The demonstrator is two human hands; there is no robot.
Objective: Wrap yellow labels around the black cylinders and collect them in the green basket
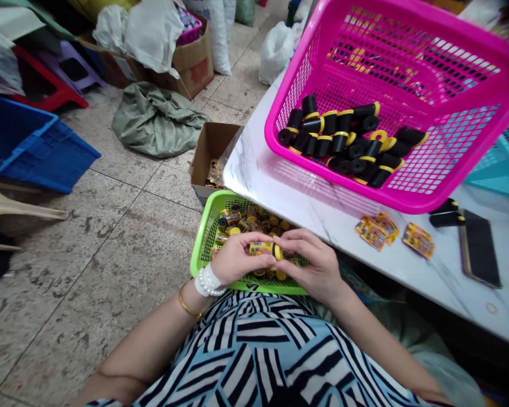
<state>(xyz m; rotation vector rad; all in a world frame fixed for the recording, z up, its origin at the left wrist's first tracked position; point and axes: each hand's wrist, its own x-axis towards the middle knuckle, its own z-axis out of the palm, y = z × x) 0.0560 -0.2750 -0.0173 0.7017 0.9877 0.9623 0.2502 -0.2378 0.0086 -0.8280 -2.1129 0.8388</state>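
My left hand is closed around a small cylinder with a yellow printed label, black and yellow at its right end. The thumb and fingers of my right hand pinch that right end. Both hands are over a green basket on my lap, which holds many similar labelled cylinders. Plain black cylinders with yellow rims lie heaped in a pink basket on the table. Loose yellow printed labels rest on the tabletop to the right of my hands.
On the white marbled table are a phone and black cylinders. A blue basket stands behind. An open cardboard box sits beside the table. On the floor are a blue crate and a grey-green sack.
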